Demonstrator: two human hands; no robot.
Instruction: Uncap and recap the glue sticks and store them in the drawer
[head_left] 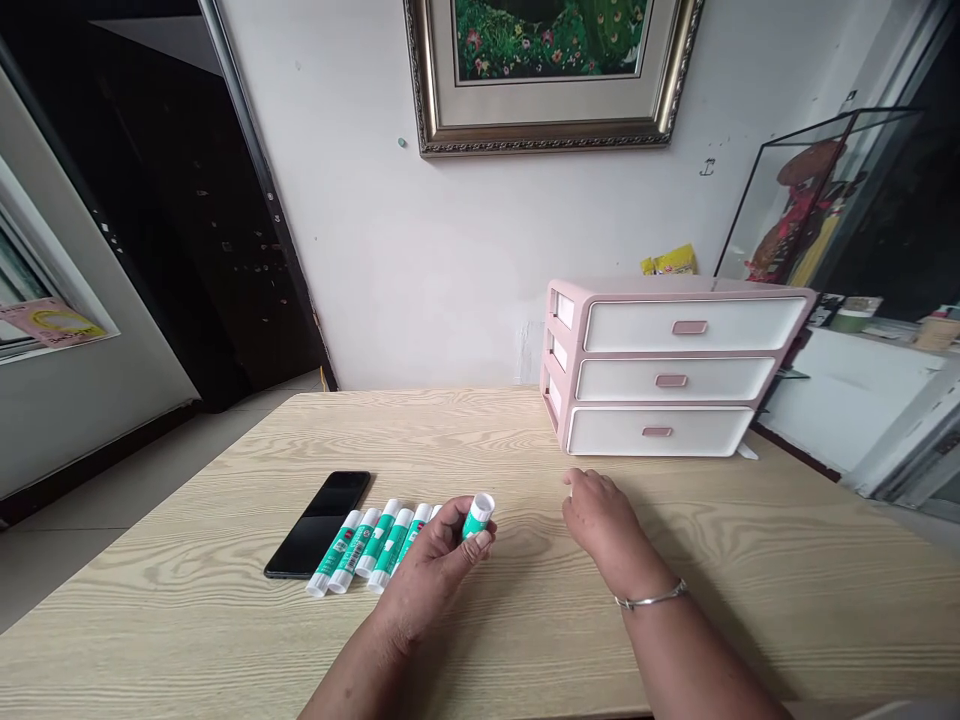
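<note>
My left hand [442, 555] is closed around a green-and-white glue stick [478, 515], tilted with its white end facing up. Beneath and left of that hand, several more glue sticks [382, 540] lie side by side on the wooden table [525, 640]; the hand covers part of the row. My right hand [600, 515], with a bracelet at its wrist, is over the table in front of the drawer unit. Its fingers are curled inward, and whatever they may hold is hidden from me.
A black phone [322, 525] lies left of the row of glue sticks. At the back right stands a pink-and-white three-drawer unit [671, 380], with a yellow packet [671, 261] behind its top. A framed picture [551, 138] hangs on the wall; a glass case [810, 200] stands at right.
</note>
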